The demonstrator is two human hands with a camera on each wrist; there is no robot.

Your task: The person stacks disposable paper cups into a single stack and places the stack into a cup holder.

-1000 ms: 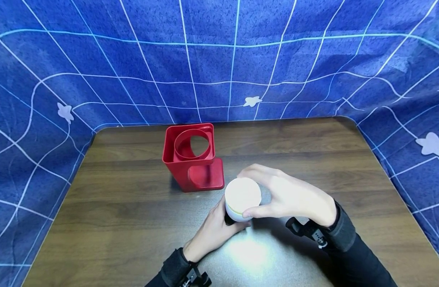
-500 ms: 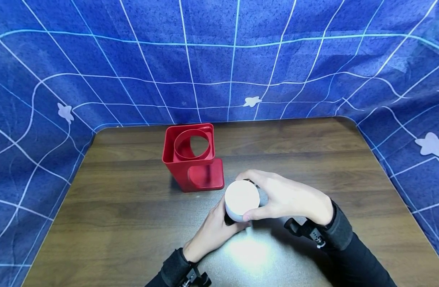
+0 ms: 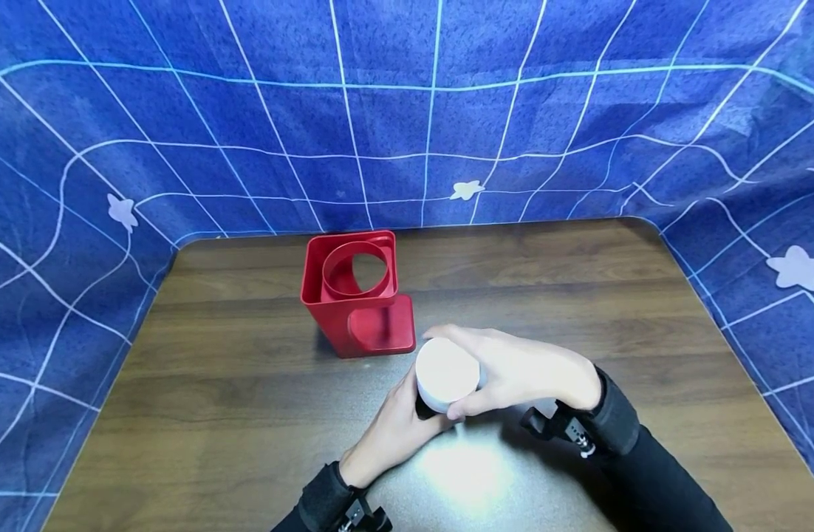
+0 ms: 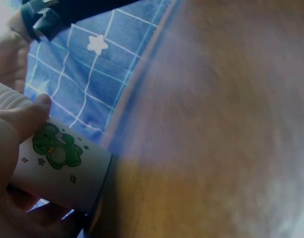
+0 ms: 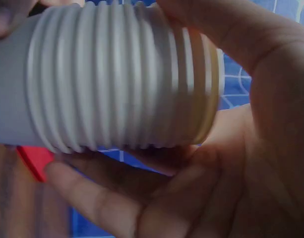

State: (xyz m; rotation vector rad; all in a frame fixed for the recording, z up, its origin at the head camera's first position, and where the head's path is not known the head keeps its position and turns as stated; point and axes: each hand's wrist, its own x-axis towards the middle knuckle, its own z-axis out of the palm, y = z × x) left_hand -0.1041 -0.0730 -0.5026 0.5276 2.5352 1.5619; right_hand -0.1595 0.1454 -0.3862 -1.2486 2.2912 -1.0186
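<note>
A stack of white paper cups (image 3: 447,373) stands upright near the middle of the table, its round top facing the head camera. My left hand (image 3: 395,428) grips the lower part, thumb and fingers on either side. Around the upper part my right hand (image 3: 523,369) curls its thumb and fingers. Closely spaced rims show along the stack (image 5: 107,79) in the right wrist view, with a yellowish one near the top. The left wrist view shows a green cartoon dinosaur on the side of the lowest cup (image 4: 57,148). The hands hide part of the stack.
Behind and left of the cups stands a red plastic holder (image 3: 337,329) with a square top, a round ring inside it and a flat foot on its right. The brown wooden table (image 3: 214,399) meets a blue gridded cloth (image 3: 394,118) at its back and sides.
My right hand has shifted slightly left and down along the stack, and its wrist has moved left. The left hand and the red holder stay in place.
</note>
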